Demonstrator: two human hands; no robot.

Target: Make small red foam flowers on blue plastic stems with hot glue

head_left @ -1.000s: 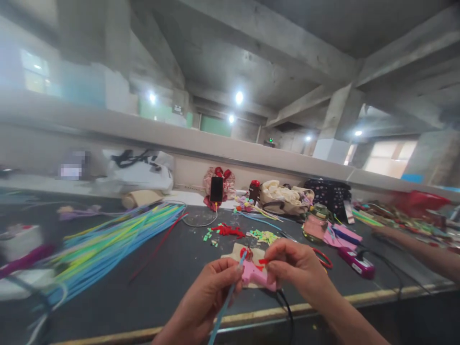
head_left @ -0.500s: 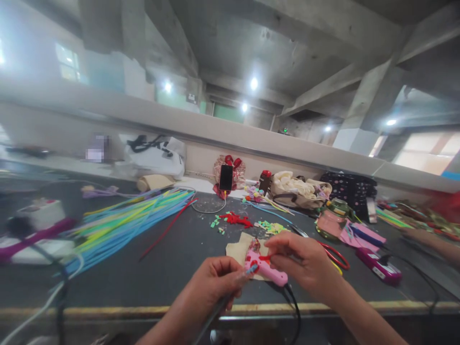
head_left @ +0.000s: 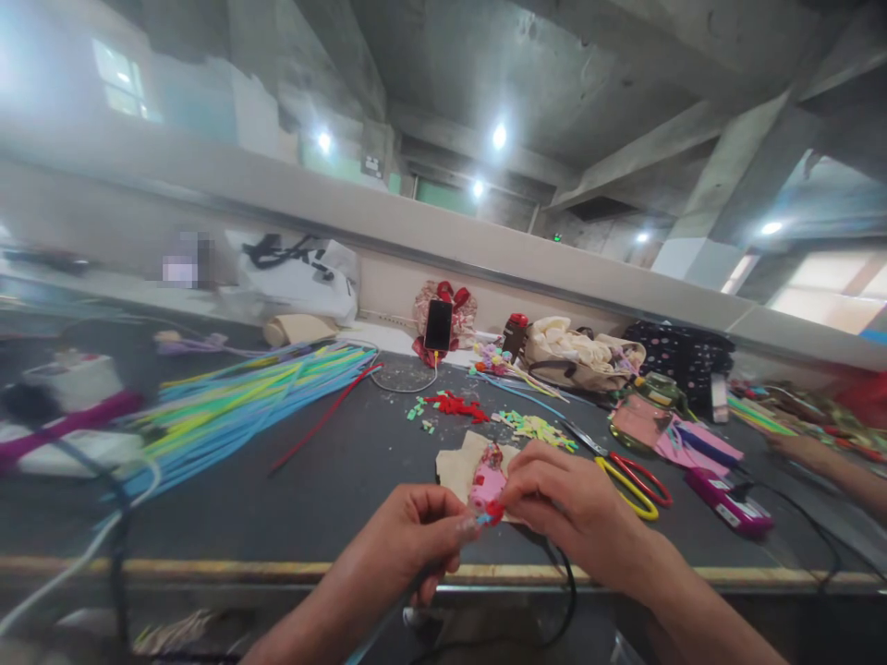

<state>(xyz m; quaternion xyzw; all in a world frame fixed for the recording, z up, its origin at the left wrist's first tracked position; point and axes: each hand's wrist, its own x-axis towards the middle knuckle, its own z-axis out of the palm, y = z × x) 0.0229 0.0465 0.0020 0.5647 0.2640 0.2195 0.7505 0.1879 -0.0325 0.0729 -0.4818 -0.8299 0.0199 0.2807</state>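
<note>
My left hand [head_left: 426, 531] pinches a blue stick [head_left: 483, 520] | my right hand [head_left: 578, 503] grips a red scrap [head_left: 494, 511] at its tip, seemingly for alignment | far side: glue gun [head_left: 489, 484] on cloth [head_left: 454, 465], likely protecting the table [head_left: 333, 517]

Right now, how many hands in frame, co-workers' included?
3: left hand, pinching a blue strip; right hand, pinching a red piece; and a blurred co-worker's hand near the right edge. Others may be hidden.

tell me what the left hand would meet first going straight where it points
Likely the small red piece held by the right hand; depth is unclear, so the left hand may be touching it.
</note>
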